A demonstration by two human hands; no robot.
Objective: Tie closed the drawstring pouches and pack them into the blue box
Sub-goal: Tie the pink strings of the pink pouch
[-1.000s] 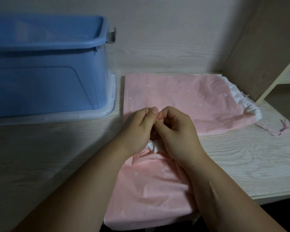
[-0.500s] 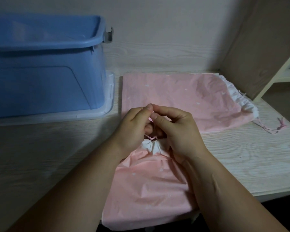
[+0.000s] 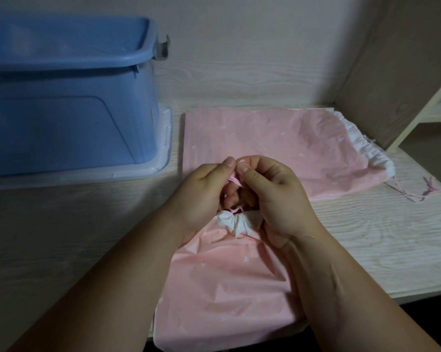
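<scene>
Cinched, the near pouch (image 3: 227,288) lies crumpled — far pouch (image 3: 265,138) flat beside blue box (image 3: 61,123).

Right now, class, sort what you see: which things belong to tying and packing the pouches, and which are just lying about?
Job in hand:
near pink pouch
drawstring, pinched by left hand and right hand
far pink pouch, not yet tied
blue box

Lying about:
clear lid under the box
side shelf

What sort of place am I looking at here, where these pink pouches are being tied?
Most likely a home desk or cupboard nook: a pale wood-grain tabletop, a wooden side panel with a shelf beyond it at right, and a blue plastic storage box.
</scene>
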